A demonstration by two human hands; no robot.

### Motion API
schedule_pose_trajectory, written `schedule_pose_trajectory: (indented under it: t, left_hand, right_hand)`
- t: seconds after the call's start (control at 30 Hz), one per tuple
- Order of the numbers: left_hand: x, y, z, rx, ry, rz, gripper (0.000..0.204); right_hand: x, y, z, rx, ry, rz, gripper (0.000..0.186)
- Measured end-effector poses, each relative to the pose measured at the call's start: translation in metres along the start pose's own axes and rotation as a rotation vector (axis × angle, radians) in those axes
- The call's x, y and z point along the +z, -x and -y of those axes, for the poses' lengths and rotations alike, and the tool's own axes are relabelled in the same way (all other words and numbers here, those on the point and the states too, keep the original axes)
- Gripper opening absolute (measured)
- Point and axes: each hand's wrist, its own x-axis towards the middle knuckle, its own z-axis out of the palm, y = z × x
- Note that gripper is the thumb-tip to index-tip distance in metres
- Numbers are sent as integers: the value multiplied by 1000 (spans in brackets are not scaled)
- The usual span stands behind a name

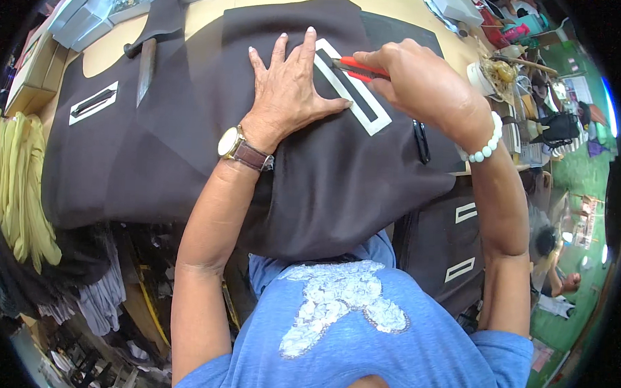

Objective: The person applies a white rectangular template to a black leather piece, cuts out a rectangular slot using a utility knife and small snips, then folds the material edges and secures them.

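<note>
You had the dark brown, smooth sheet of fabric (366,165) spread across the tan surface (204,16), with part of it draping over the near edge toward your lap. The narrow white rectangular frame (380,125) lay aslant on that fabric between your two hands, around a long dark opening or strip; which of the two, the view did not settle. Your left hand (287,87) lay palm down and open, fingers spread away from you, its thumb reaching to the frame's lower-left side. Your right hand (407,71) was closed around a red-and-black hand tool (354,61), perhaps snips or a small cutter, its tip near the upper end of the frame; whether it touched the cloth, you could not tell from above. Good work here, as I judged it, called for even pressure from the spread fingers so the cloth lay taut without being dragged askew, a tip kept inside the white border, and short, shallow movements near the corners. The left thumb deserved most care, since it sat beside the tool's likely path. The slender black object (422,142) lying to the right was best left clear of your wrist.
</note>
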Motion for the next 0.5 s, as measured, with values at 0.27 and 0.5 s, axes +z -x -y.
schedule_pose_trajectory:
  t: [0.27, 0.5]
  left_hand:
    - [3, 0, 0, 20, -14, -19, 115]
    - [-1, 0, 0, 10, -37, -1, 115]
  right_hand:
    - [23, 20, -4, -78, 47, -153, 33]
    - [19, 32, 11, -9, 93, -116, 43]
